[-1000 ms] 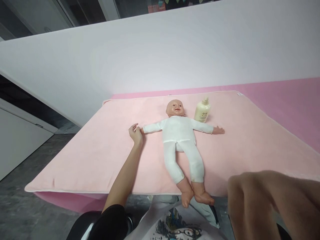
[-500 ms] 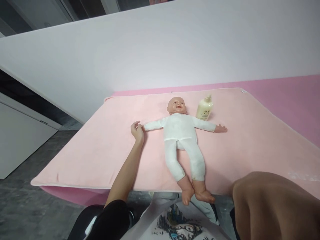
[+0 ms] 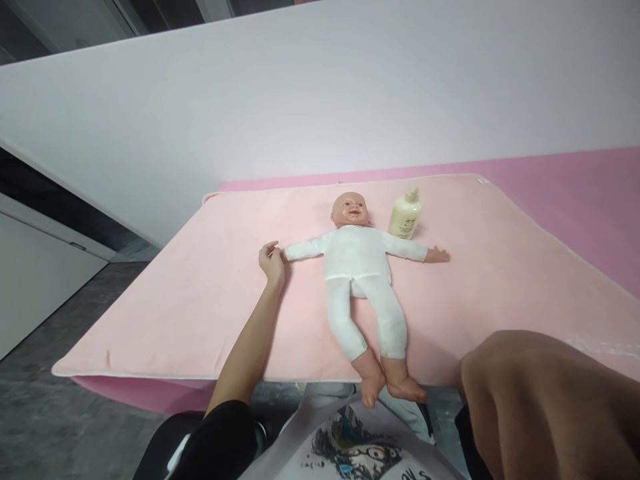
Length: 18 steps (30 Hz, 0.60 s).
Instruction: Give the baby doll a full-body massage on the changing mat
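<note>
A baby doll (image 3: pixel 357 253) in a white long-sleeved suit lies on its back, arms spread, with its feet over the near edge of a pink padded mat (image 3: pixel 165 293). My left hand (image 3: pixel 273 262) rests on the mat at the doll's hand on the left, fingers curled around it and largely hiding it. Very large and close to the camera at lower right is my right hand (image 3: pixel 530 400), knuckles up and fingers bent together. Its fingertips are out of frame, so whatever it may hold is hidden. A pale yellow pump bottle (image 3: pixel 405 215) stands beside the doll's head.
The mat lies on a pink table (image 3: pixel 590 193) against a white partition (image 3: pixel 350 87). A white cabinet (image 3: pixel 45 280) stands on the grey floor (image 3: pixel 55 413) at the left. My printed shirt (image 3: pixel 355 447) is at the near edge.
The whole view has shifted slightly, so things sit a little further left. My left hand stays at the doll's hand; my right hand appears slightly higher.
</note>
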Tool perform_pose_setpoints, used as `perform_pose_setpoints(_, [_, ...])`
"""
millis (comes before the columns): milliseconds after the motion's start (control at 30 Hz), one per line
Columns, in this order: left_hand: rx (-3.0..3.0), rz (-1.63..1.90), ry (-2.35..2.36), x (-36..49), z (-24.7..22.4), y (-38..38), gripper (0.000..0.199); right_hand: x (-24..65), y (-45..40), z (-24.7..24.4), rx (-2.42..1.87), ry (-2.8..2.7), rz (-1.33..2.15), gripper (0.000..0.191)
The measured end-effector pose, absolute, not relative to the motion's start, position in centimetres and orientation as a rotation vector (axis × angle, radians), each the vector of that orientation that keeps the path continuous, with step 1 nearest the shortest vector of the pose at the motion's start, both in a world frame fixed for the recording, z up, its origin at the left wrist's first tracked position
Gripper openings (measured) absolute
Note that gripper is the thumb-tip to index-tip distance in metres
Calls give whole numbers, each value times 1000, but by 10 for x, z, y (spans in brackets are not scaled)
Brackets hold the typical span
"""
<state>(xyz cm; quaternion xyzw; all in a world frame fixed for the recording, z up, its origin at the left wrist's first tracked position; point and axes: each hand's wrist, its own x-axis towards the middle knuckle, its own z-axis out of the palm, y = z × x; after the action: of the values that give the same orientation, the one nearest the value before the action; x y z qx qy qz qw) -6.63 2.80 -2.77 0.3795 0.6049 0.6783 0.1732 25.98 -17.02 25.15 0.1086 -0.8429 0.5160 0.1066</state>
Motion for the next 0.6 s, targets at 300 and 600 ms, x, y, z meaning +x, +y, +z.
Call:
perform_pose_setpoints(300, [1055, 1912, 1705, -65, -25, 27, 21, 254, -169, 259, 540, -2613, 1311, 59])
perform_pose_setpoints(600, [1063, 1908, 1703, -66, -26, 28, 22, 263, -169, 247, 544, -2562, 1441, 57])
